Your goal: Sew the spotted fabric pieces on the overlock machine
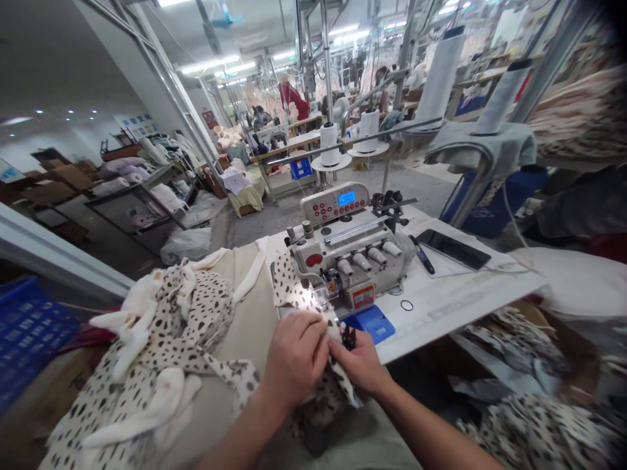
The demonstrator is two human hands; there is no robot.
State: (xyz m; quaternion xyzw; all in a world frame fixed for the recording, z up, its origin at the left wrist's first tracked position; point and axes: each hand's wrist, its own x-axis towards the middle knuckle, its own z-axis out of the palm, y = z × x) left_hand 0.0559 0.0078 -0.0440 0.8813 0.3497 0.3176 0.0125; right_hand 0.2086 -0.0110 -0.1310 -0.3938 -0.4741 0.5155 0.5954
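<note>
A cream fabric with dark spots (289, 281) lies under the presser area of a white overlock sewing machine (313, 243) and hangs off the front edge. My left hand (296, 349) has its fingers bent together on the fabric, just in front of the needle area. Beside it, my right hand (362, 365) pinches the fabric edge between thumb and fingers. A small dark object (349, 338) shows at the right hand's fingers; its kind is unclear. The machine's lamp shines on the cloth, and its blue display (347, 198) is lit.
Spotted garment pieces with white trim (191, 320) are heaped at left. On the table's right are a phone (454, 249), a black-handled tool (423, 256), a black ring (406, 305) and a blue plate (372, 323). Thread cones (329, 145) stand behind; spotted cloth (543, 424) lies lower right.
</note>
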